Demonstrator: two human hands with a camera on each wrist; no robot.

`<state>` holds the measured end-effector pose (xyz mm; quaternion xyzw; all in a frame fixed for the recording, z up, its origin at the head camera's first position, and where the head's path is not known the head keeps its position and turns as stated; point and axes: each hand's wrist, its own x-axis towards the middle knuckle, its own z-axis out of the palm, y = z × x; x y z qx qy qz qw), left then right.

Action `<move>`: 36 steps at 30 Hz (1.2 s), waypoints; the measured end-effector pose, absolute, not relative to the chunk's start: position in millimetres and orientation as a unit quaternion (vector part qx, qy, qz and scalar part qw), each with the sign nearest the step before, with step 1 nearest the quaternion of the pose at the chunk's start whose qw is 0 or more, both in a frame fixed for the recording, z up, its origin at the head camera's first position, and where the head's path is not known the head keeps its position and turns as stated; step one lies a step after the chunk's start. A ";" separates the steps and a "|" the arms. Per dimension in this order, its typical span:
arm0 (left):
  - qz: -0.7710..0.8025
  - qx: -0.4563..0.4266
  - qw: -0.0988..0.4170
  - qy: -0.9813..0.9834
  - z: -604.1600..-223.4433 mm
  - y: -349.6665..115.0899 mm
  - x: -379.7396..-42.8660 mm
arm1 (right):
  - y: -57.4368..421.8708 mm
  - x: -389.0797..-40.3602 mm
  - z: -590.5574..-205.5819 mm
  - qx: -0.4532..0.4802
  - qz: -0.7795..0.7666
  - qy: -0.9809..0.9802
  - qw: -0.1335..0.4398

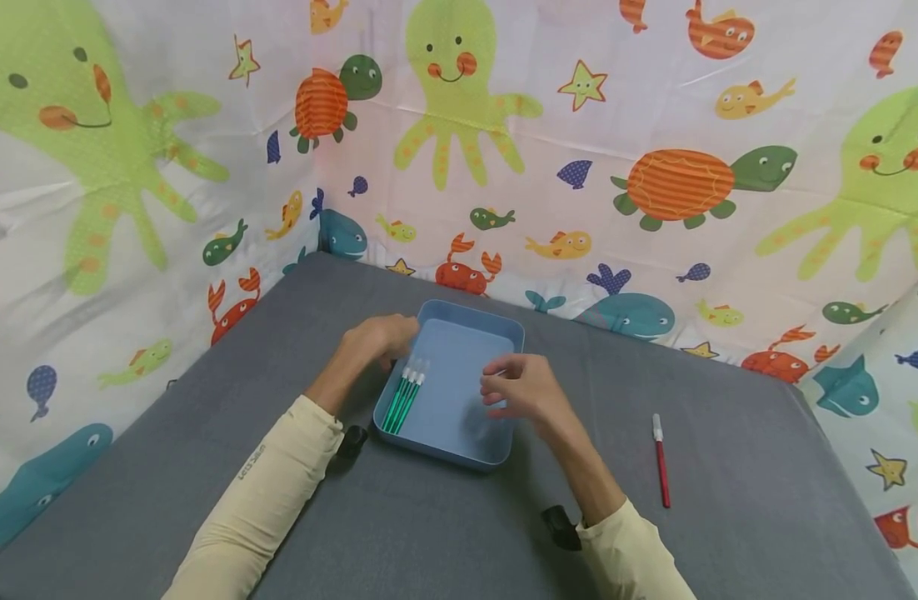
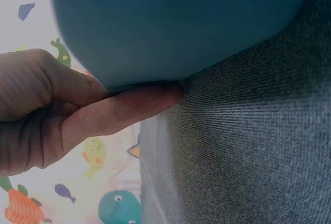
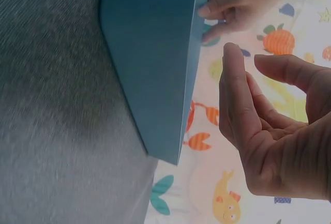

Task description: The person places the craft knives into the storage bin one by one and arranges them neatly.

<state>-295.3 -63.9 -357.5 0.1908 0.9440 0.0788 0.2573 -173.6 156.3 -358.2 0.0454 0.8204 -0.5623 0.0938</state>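
Note:
A shallow blue tray (image 1: 459,367) stands on the grey cloth. Several green felt-tip pens (image 1: 403,400) with whitish caps lie side by side along its left inner wall. My left hand (image 1: 378,337) grips the tray's left rim; in the left wrist view, a finger (image 2: 134,105) lies against the outer wall. Over the tray's right side hovers my right hand (image 1: 525,387), holding nothing, its fingers softly bent and thumb apart from them. In the right wrist view that hand (image 3: 269,131) is clear of the tray wall (image 3: 150,63).
A red felt-tip pen (image 1: 661,467) with a whitish cap lies on the cloth, right of the tray. Behind and beside the table (image 1: 279,350) hangs a white curtain (image 1: 504,208) printed with sea animals. Dark wrist cameras (image 1: 561,528) are worn on both arms.

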 end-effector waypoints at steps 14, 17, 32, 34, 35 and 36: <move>0.077 0.184 0.255 0.946 -359.3 -63.3 -295.3 | 186.8 -166.7 -350.8 0.059 -0.549 0.830 0.075; 0.079 0.183 0.252 0.947 -358.7 -63.4 -295.0 | 192.3 -165.6 -350.3 0.062 -0.543 0.834 0.071; 0.065 0.187 0.246 0.949 -359.7 -63.8 -294.2 | 215.8 -157.8 -349.3 0.082 -0.527 0.843 0.068; 0.068 0.188 0.247 0.948 -359.5 -63.6 -294.0 | 219.1 -157.7 -349.6 0.085 -0.529 0.841 0.070; 0.069 0.187 0.247 0.948 -359.4 -63.5 -293.8 | 221.1 -157.6 -349.8 0.085 -0.529 0.841 0.072; 0.069 0.186 0.247 0.948 -359.3 -63.5 -293.6 | 223.0 -157.4 -350.0 0.085 -0.529 0.841 0.074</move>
